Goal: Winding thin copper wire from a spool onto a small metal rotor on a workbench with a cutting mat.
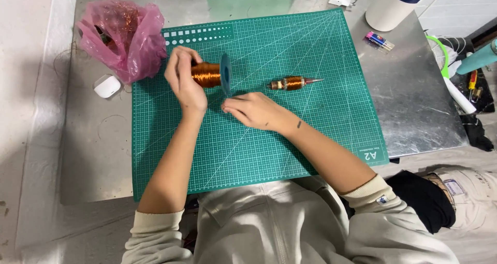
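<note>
Head view looks down on a green cutting mat (pixel 290 140) that lies on a metal table (pixel 414 108). The left hand (pixel 182 82) is curled around one end of a spool of copper wire (pixel 207 74), which lies on its side near the middle of the mat; its blue flange (pixel 225 73) faces right. The right hand (pixel 253 110) rests on the mat just below and to the right of that flange, fingers loosely bent and held narrow. Whether it pinches a strand of wire I cannot tell, since anything that thin is lost against the mat.

Just to the right of the spool, apart from both hands, lies a small wound armature (pixel 291 83), copper coils around a core with a pointed shaft at its right end. It already carries a full-looking layer of wire, so the winding seems largely done on that piece, though no wire can be seen running between it and the spool.

A pink plastic bag (pixel 124 36) holding more tangled copper sits at the mat's top left corner, a small white case (pixel 107 86) beside it. A white cup (pixel 396 5) and some small coloured items (pixel 379 40) stand at the table's far right.
</note>
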